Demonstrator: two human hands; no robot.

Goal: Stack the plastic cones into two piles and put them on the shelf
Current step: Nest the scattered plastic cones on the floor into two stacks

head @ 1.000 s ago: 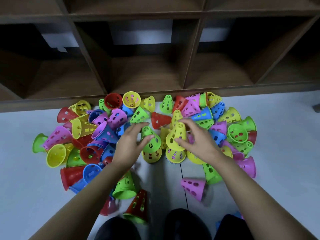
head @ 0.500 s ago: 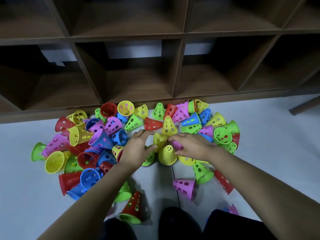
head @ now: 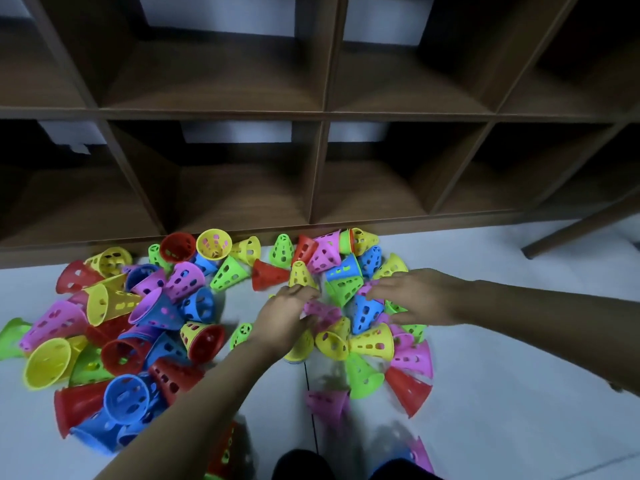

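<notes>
Right, left hand (head: 287, 317) curls at a blurred pink cone (head: 322, 310), grip unclear; right hand (head: 417, 296), at three o'clock, spreads loose over a blue cone (head: 366, 311). Nine o'clock: red cone (head: 209, 345) nested inside yellow cone (head: 188, 335).

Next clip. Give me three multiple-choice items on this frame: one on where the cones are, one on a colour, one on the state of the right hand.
1. Where do the loose cones lie?
A. in the shelf compartments
B. on the floor in front of the shelf
C. in a box

2. What colour is the leftmost cone?
A. red
B. blue
C. green

3. How is the right hand?
A. fingers stretched out and spread over the cones
B. clenched in a fist
C. resting on the shelf

Answers:
1 B: the cones lie scattered on the pale floor, and the compartments in view hold none.
2 C: the cone at the left frame edge is green.
3 A: its fingers reach out straight and apart above the pile.
</notes>
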